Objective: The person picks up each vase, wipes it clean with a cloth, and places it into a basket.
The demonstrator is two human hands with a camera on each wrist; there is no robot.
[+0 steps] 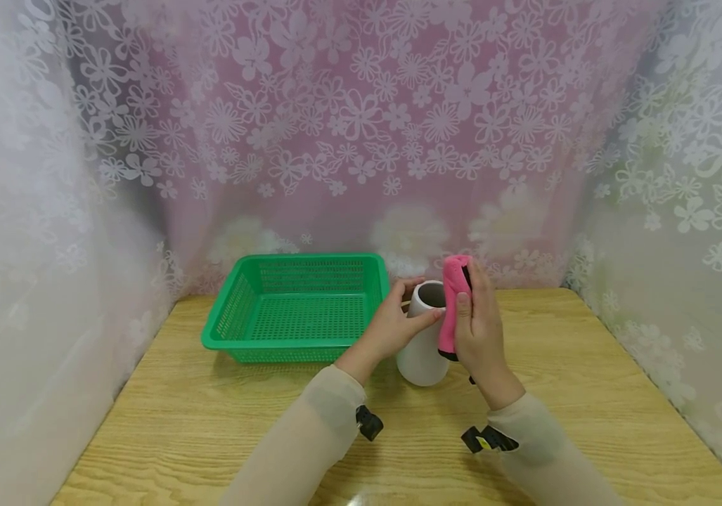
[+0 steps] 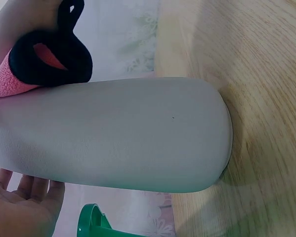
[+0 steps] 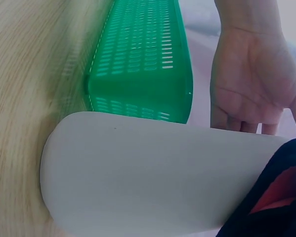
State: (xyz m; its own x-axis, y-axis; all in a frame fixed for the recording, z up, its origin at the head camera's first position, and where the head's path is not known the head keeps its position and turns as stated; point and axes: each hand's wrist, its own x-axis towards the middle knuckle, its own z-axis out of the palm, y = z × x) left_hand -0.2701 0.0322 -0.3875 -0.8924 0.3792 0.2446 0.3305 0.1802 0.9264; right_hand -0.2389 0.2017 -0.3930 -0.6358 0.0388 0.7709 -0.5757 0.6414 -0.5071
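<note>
A white, smooth vase stands upright on the wooden table, its round dark mouth facing up. My left hand grips it near the rim, thumb across the front and fingers round the far side. On the vase's right, my right hand holds a folded pink cloth with black edging against the upper wall. In the left wrist view the cloth's looped black edge touches the vase. The right wrist view shows the vase's plain side and my left palm beyond it.
A green perforated plastic basket sits just left of the vase, with nothing seen inside. The light wooden table extends around them. Floral curtains hang behind and at both sides.
</note>
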